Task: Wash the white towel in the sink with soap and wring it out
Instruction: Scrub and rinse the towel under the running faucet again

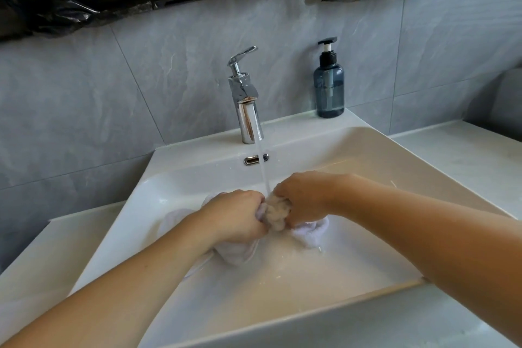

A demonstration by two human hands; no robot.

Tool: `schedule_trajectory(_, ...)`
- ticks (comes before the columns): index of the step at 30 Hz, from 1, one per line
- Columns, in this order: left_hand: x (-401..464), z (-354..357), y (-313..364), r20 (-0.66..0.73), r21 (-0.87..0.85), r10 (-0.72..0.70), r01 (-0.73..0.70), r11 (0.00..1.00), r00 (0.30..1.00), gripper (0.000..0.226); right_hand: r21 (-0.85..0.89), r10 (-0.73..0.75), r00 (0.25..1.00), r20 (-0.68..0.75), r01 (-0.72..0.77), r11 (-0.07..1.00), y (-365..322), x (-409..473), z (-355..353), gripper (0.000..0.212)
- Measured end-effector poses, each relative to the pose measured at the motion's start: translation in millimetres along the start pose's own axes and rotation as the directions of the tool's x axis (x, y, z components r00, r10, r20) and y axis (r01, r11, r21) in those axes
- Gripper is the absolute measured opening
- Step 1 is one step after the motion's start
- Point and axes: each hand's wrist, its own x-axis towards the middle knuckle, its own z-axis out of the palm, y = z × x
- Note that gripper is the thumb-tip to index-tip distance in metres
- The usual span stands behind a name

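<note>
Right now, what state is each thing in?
Faucet: running, lever raised.
White towel: wet, bunched under the stream.
Left hand: grips the towel.
Right hand: grips the towel.
Soap bottle: upright on the sink ledge, untouched.

Two bare forearms, no sleeves, left hand [237, 216], right hand [303, 196], unadorned

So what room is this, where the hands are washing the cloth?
Most likely a bathroom. There is a white sink with a chrome tap running, a blue pump soap bottle on its back ledge, and grey wall tiles behind.
</note>
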Motion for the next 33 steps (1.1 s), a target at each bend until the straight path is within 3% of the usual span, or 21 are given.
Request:
schedule_trajectory(3,0,-14,-4,-0.187,-0.121,-0.030,0.007,0.993,0.982,0.012,0.015,0.058,0.996,-0.073,-0.057,0.998,3,-3,-5,0.021)
schedule_trajectory(5,0,-22,-7,-0.344,-0.111,-0.065,0.029,0.993,0.937,0.007,-0.015,0.045,0.997,-0.063,-0.046,0.999,-2,-2,-4,0.013)
schedule_trajectory(6,1,-22,-8,-0.351,-0.066,-0.064,0.044,0.997,0.934,0.006,-0.025,0.015,0.999,-0.037,-0.016,1.000,-7,-2,-4,0.015)
schedule_trajectory(8,-1,-14,-5,-0.181,0.025,-0.035,0.040,0.999,0.983,0.014,-0.029,-0.004,1.000,0.020,0.005,1.000,-10,-1,-5,0.004)
schedule_trajectory(10,-3,-4,1,0.050,-0.065,0.022,-0.019,0.998,0.999,0.023,-0.042,0.046,0.999,-0.013,-0.047,0.998,-1,-1,-8,0.017)
schedule_trajectory(11,-4,-3,3,0.092,-0.164,0.048,-0.033,0.986,0.995,0.020,-0.073,0.066,0.997,-0.044,-0.069,0.995,4,-1,-8,0.019)
schedule_trajectory(13,5,-5,-4,0.000,-0.207,0.015,-0.015,0.978,1.000,0.012,-0.111,0.065,0.998,-0.019,-0.067,0.992,5,-2,-5,0.018)
schedule_trajectory(15,11,-11,-11,-0.152,-0.020,-0.028,0.026,0.999,0.988,0.014,-0.014,0.034,0.999,0.042,-0.034,0.999,-4,-3,-3,0.020)
schedule_trajectory(17,11,-9,-12,-0.204,0.107,-0.007,0.030,0.994,0.979,0.015,0.061,0.025,1.000,-0.015,-0.024,0.998,-7,-1,-8,0.023)
schedule_trajectory(19,6,-5,-5,-0.017,-0.033,0.003,-0.003,0.999,1.000,0.016,0.052,0.067,0.992,-0.109,-0.061,0.997,-1,0,-11,0.026)
schedule_trajectory(21,0,-9,1,0.169,-0.368,-0.004,0.067,0.927,0.986,0.014,0.110,0.096,0.991,-0.088,-0.087,0.990,9,0,-7,0.034)
schedule_trajectory(24,7,-21,-16,0.045,-0.528,-0.100,0.109,0.842,0.994,0.009,0.273,0.128,0.992,0.008,-0.126,0.954,14,-6,-1,0.053)
schedule_trajectory(26,8,-24,-32,-0.052,-0.480,-0.218,0.167,0.861,0.975,0.018,0.335,0.128,0.992,0.009,-0.124,0.934,16,-6,-2,0.055)
schedule_trajectory(29,8,-21,-45,-0.031,-0.386,-0.286,0.253,0.887,0.958,0.017,0.384,0.107,0.994,-0.037,-0.084,0.920,20,-6,-9,0.026)
schedule_trajectory(31,2,-20,-37,-0.040,-0.194,-0.234,0.223,0.955,0.971,0.014,0.373,0.104,0.991,-0.084,-0.066,0.925,22,-7,-11,0.017)
schedule_trajectory(33,-4,-18,-22,-0.203,0.036,-0.049,0.058,0.998,0.978,0.025,0.380,0.133,0.983,-0.124,-0.077,0.922,25,-7,-12,0.015)
